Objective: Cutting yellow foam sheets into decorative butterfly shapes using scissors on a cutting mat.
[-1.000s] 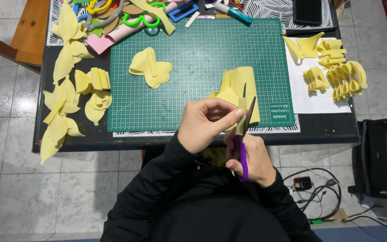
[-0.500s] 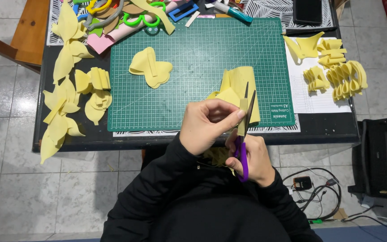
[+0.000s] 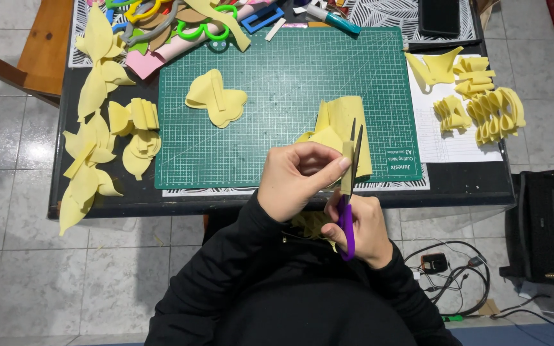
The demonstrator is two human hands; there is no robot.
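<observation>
The left hand (image 3: 299,179) pinches a small yellow foam piece (image 3: 347,168) between thumb and curled fingers, just above the near edge of the green cutting mat (image 3: 277,96). The right hand (image 3: 361,227) is closed around the purple handles of the scissors (image 3: 349,192), whose blades stand slightly parted against that piece. Behind the blades a folded yellow foam sheet (image 3: 347,122) lies on the mat. A foam bow (image 3: 216,97) lies further left. More yellow cutouts (image 3: 97,134) cover the black table (image 3: 463,182).
</observation>
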